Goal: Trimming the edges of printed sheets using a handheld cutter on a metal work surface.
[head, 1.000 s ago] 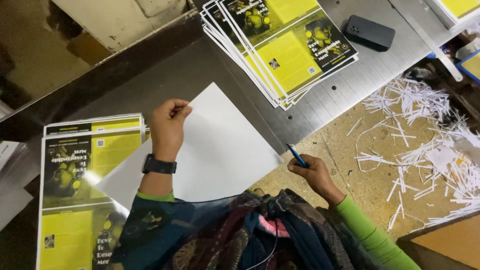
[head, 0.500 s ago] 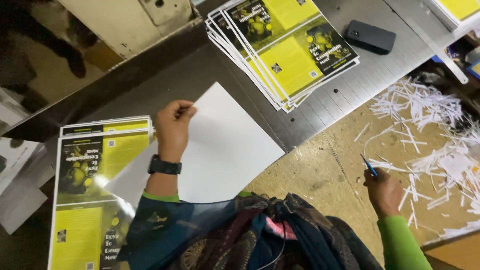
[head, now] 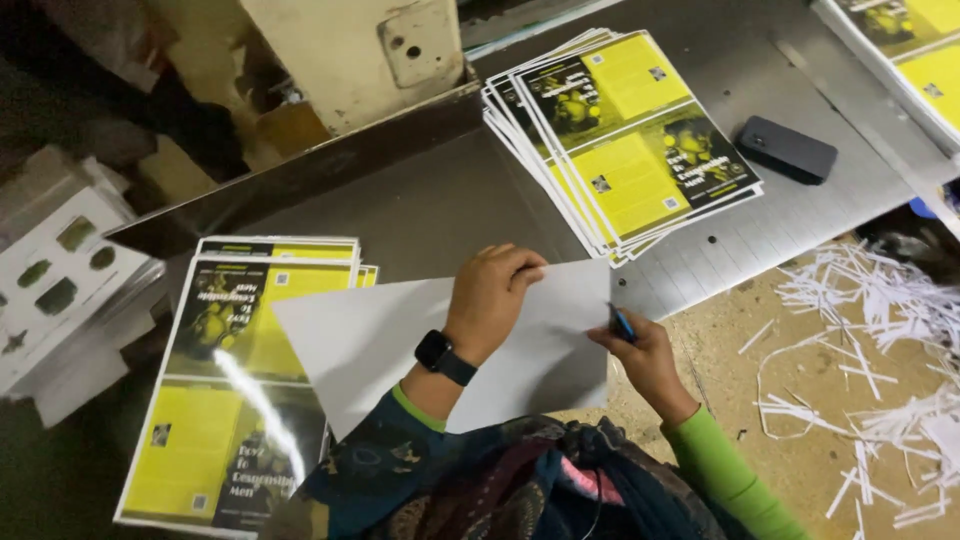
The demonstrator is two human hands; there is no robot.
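head view: the left hand [head: 492, 300], with a dark watch [head: 445, 357] on its wrist, lies on a blank white sheet [head: 400, 350], its fingers curled down and pinching the sheet's far edge, seemingly to keep the paper from sliding on the smooth grey bench [head: 420, 205]. the right hand [head: 640, 350] meets the sheet's right edge, fingers closed around a blue pen [head: 620, 322], tip pointing toward the paper. the sheet overhangs the near rim of the bench and partly covers a stack of yellow and black printed sheets [head: 230, 390] on the left, kept squared. a second, fanned stack [head: 625, 145] lies farther back, each edge exposed. a dark phone [head: 787, 148] lies beside it, apart from the paper. white paper trimmings [head: 870, 340] litter the floor to the right.
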